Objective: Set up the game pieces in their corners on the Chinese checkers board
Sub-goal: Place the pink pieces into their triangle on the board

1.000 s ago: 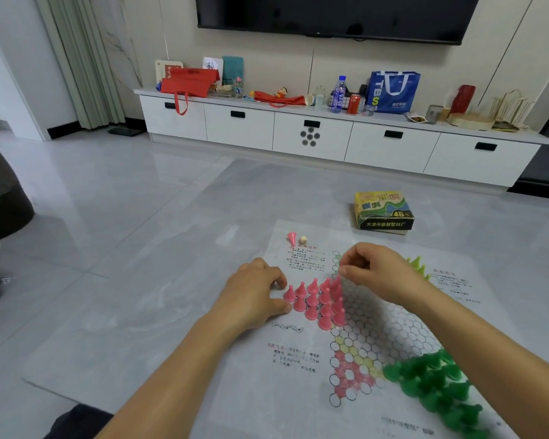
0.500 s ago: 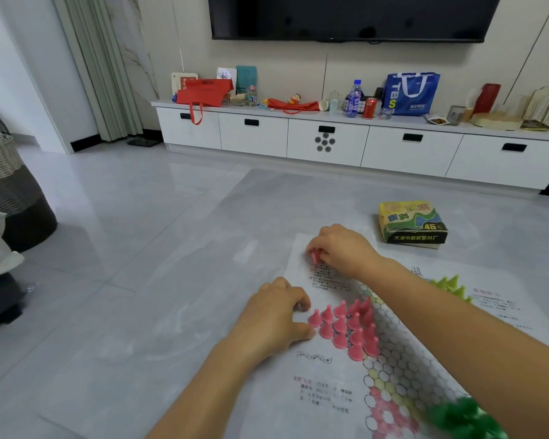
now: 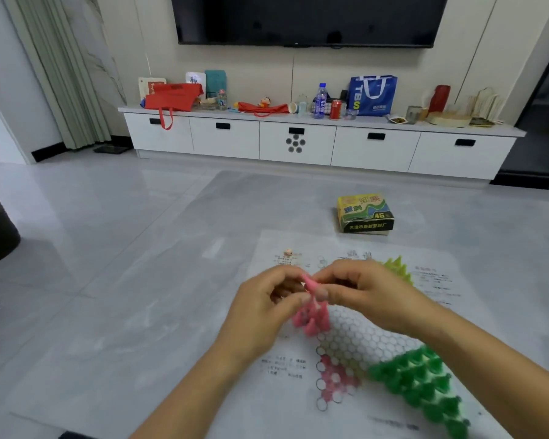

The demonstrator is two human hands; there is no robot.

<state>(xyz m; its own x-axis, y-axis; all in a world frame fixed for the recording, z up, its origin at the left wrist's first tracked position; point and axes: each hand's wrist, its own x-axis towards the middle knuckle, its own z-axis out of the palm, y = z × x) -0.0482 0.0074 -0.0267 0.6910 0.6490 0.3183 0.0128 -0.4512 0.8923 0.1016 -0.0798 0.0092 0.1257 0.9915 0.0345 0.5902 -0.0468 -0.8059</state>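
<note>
As left hand (image 3: 260, 308) flanks, pink piece (image 3: 310, 284) in right hand (image 3: 371, 299) grip

Soft, even daylight; the glossy floor (image 3: 92, 248) glares palest toward nine o'clock. Motion blur smears the left hand (image 3: 263, 312), the right hand (image 3: 368, 296), the pink piece (image 3: 311, 284) they pinch, and the green pieces (image 3: 419, 381) at five o'clock. Edges bow.

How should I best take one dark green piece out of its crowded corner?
Pinch its narrow upper tip from straight above. The dark green pieces stand upright and packed close together, so neighbours probably block the wide bases from the sides.
</note>
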